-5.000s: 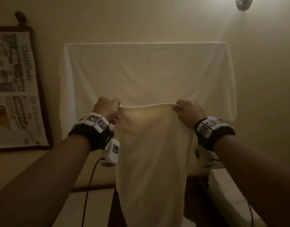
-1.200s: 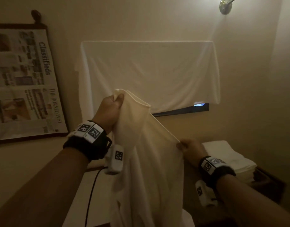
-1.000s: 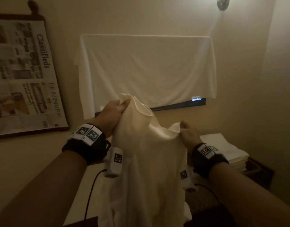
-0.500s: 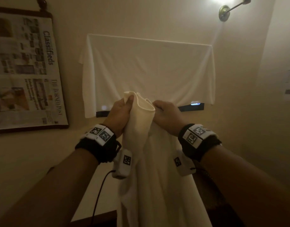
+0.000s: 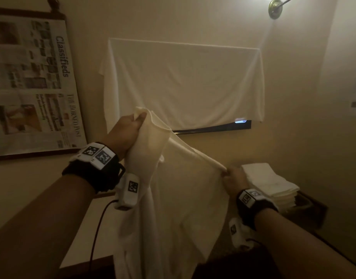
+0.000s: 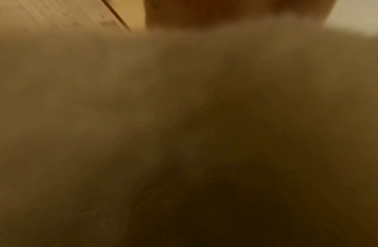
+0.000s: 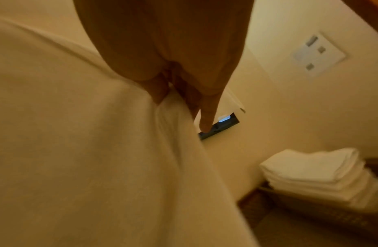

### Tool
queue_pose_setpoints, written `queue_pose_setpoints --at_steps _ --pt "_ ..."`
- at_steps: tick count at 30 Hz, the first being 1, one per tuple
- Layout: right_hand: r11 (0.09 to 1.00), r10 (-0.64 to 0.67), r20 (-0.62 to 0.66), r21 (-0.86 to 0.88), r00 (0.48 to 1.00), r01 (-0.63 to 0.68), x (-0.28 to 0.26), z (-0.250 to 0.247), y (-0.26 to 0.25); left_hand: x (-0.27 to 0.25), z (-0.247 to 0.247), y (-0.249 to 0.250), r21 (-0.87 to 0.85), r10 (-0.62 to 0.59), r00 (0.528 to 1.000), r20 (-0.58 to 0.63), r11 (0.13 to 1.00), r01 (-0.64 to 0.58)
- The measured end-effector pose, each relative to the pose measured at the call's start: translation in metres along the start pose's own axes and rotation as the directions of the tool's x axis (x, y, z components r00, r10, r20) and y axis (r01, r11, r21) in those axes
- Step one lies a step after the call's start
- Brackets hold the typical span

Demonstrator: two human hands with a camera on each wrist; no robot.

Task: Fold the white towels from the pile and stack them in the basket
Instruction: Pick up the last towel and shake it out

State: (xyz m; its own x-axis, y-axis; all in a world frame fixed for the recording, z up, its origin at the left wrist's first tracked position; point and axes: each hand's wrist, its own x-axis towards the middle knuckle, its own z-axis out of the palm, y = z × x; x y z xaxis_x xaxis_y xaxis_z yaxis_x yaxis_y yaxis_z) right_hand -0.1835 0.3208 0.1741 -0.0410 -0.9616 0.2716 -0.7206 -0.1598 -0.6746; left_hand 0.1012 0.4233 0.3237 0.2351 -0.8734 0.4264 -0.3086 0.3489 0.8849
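I hold a white towel (image 5: 173, 198) up in front of me. My left hand (image 5: 128, 129) grips its bunched top corners high at the centre. My right hand (image 5: 231, 178) pinches the towel's edge lower and to the right, so the edge runs taut between the hands. The rest hangs down out of view. In the right wrist view the towel (image 7: 88, 150) fills the left side, and my fingers (image 7: 204, 117) lie along its edge. The left wrist view is blurred cloth (image 6: 183, 117). A stack of folded white towels (image 5: 271, 184) sits in a dark basket (image 5: 311, 210) at the right.
A large white cloth (image 5: 183, 83) hangs on the wall over a dark bar (image 5: 211, 128) with a small blue light. A framed newspaper (image 5: 30, 85) hangs at the left, a wall lamp (image 5: 275, 7) top right, a wall switch plate (image 7: 319, 55) on the right wall.
My right hand left the top corners beside my left hand and slid down and to the right along the towel's edge. My left hand stayed up holding the corners.
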Motion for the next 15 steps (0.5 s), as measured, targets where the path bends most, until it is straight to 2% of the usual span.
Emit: queue_pose_setpoints --at_steps 2,5,7,10,12,15 --pt "0.995 -0.045 -0.017 0.086 0.999 0.046 -0.002 -0.007 -0.030 -0.007 -0.001 -0.006 -0.002 -0.020 1.000 0.012 1.000 0.020" --pt "0.953 -0.209 -0.049 0.214 0.977 0.215 -0.004 -0.011 -0.081 -0.019 -0.001 -0.012 -0.030 -0.022 0.999 0.043 0.999 0.023" --pt "0.908 -0.355 -0.079 0.206 0.931 0.364 -0.011 -0.017 -0.113 -0.026 -0.001 -0.016 -0.044 -0.019 0.999 0.048 0.999 0.021" --pt "0.820 -0.558 -0.096 0.086 0.824 0.565 -0.022 -0.031 -0.151 -0.034 -0.003 -0.022 -0.097 -0.034 0.998 0.044 0.995 0.039" --pt "0.783 -0.605 -0.096 0.105 0.790 0.612 -0.025 -0.038 -0.166 -0.039 0.000 -0.022 -0.143 -0.035 0.998 0.051 0.989 0.042" --pt "0.760 -0.630 -0.110 0.118 0.769 0.639 -0.027 -0.043 -0.176 -0.042 0.008 -0.018 -0.173 -0.039 0.996 0.079 0.984 0.052"
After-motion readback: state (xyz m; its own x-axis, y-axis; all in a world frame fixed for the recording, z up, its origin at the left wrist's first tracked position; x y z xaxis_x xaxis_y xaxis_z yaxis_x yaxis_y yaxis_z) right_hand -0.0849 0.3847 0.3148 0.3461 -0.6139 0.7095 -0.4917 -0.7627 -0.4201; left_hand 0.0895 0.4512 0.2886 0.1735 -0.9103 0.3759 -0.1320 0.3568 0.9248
